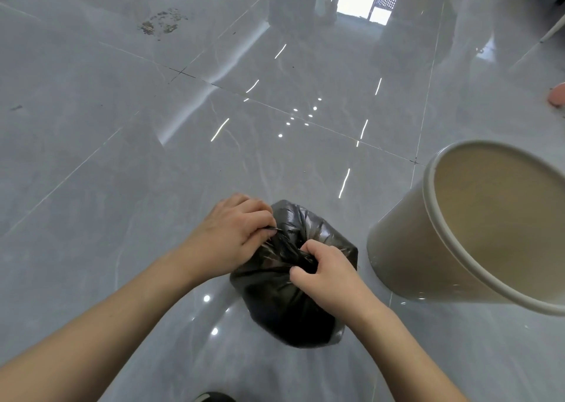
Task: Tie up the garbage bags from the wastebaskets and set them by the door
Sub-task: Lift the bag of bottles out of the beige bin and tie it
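A full black garbage bag (281, 304) sits on the glossy grey tiled floor, low in the middle of the view. My left hand (235, 233) pinches a twisted strip of the bag's top at its upper left. My right hand (327, 270) grips the gathered plastic at the bag's neck, just right of centre. Both hands are closed on the bag's mouth, which is bunched between them. A cream wastebasket (406, 249) stands to the right of the bag, with no liner visible inside.
Crumbs of debris (162, 22) lie scattered on the floor (107, 157) at the far left. A pink object (556, 96) shows at the right edge. A dark shoe tip (214, 397) pokes in at the bottom. Bright window light reflects on the tiles at the top.
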{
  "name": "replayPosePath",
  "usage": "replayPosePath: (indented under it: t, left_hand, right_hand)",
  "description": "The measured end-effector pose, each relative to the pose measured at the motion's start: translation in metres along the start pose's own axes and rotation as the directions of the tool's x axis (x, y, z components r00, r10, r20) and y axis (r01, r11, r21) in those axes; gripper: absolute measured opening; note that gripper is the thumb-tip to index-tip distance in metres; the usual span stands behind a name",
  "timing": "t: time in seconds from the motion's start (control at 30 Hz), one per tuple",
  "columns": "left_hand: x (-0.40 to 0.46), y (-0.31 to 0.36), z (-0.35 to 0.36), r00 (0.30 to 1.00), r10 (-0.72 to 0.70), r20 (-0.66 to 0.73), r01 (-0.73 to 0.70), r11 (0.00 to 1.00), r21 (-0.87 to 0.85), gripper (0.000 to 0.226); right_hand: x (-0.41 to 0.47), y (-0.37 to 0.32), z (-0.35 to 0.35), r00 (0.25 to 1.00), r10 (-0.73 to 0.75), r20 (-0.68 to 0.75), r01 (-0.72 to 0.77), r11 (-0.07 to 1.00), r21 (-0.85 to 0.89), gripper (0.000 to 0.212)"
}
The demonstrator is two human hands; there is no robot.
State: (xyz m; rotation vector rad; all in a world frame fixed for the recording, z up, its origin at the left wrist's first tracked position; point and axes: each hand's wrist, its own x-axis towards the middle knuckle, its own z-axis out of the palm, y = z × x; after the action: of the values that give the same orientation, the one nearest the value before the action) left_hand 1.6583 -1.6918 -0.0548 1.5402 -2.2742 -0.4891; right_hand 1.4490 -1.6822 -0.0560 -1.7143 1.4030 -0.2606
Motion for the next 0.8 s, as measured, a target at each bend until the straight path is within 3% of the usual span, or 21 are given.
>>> replayPosePath:
  t: [0.1,0.23,0.43,0.8]
  left_hand:
    - [0.001,-0.001,0.004,1.000,-0.010,-0.007,0.010,0.999,-0.041,0.031]
    - [0.002,-0.002,0.006,1.000,-0.002,-0.022,-0.001,0.993,-0.117,0.028]
    - [0.002,0.003,0.009,0.989,-0.149,-0.004,0.131,0.879,-0.459,0.019]
    - [0.023,0.035,0.009,0.948,-0.294,0.122,0.292,0.649,-0.703,0.019]
  right_hand:
    - [0.006,0.006,0.004,0.989,-0.146,-0.036,0.134,0.964,-0.230,0.020]
    - [0.006,0.014,0.007,0.949,-0.304,-0.082,0.251,0.888,-0.384,0.020]
    - [0.003,0.015,0.003,0.865,-0.483,-0.139,0.326,0.750,-0.576,0.003]
    - [-0.006,0.010,-0.003,0.574,-0.743,-0.343,0.337,0.597,-0.728,0.019]
